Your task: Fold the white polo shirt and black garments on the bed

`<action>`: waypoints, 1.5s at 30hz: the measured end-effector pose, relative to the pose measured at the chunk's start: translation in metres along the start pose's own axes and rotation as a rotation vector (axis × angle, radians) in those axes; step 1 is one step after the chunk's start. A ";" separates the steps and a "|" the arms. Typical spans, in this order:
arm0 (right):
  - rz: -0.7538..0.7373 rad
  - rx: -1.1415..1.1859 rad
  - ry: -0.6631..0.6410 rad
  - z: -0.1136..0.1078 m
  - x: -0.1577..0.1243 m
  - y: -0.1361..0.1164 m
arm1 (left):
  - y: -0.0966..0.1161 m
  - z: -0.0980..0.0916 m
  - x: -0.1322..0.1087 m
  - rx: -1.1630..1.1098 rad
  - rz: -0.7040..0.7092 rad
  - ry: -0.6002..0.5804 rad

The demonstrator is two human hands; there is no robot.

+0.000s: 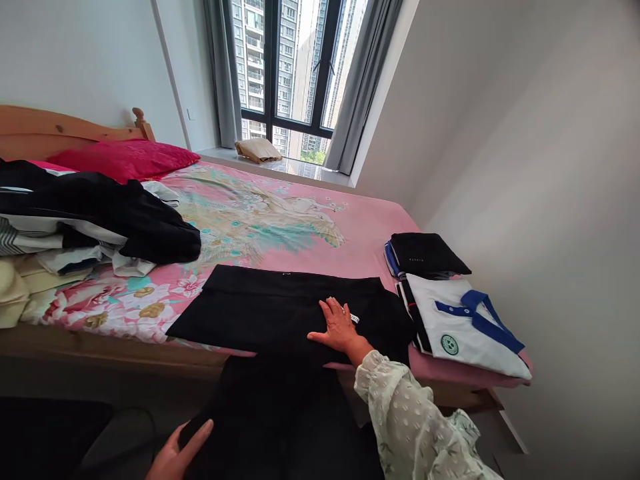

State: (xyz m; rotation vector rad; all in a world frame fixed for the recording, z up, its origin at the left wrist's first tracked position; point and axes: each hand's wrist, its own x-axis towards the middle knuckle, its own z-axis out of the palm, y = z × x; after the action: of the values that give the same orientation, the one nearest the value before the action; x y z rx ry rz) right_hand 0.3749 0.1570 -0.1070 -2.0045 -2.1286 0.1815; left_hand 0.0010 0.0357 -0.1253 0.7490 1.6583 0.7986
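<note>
A black garment (260,303) is spread on the near edge of the bed, and part of it hangs down over the side. My right hand (339,328) lies flat on it with the fingers spread, beside a small white print. Low in the view, my left hand (181,450) grips the hanging black cloth between thumb and fingers. To the right of the garment lie a folded white polo shirt (450,320) with a blue collar and a stack topped by a folded black garment (425,255).
A heap of loose clothes (110,213) covers the bed's left side, before a red pillow (130,159). A brown package (259,150) rests on the window sill (320,172). The wooden bed edge (125,350) runs along the front, with a wall on the right.
</note>
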 end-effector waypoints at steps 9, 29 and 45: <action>-0.031 -0.120 0.062 0.001 -0.007 -0.005 | 0.000 -0.008 -0.010 0.214 0.208 0.080; -0.056 -0.210 0.110 0.012 -0.009 -0.001 | -0.021 -0.009 0.008 0.217 0.135 0.129; -0.058 -0.190 0.107 0.008 -0.008 -0.002 | -0.040 -0.003 -0.004 -0.025 -0.047 0.156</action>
State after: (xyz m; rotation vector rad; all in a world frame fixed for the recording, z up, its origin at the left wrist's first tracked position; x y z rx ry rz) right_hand 0.3712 0.1491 -0.1146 -1.9983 -2.2054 -0.1401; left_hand -0.0043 0.0089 -0.1546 0.6418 1.7945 0.8611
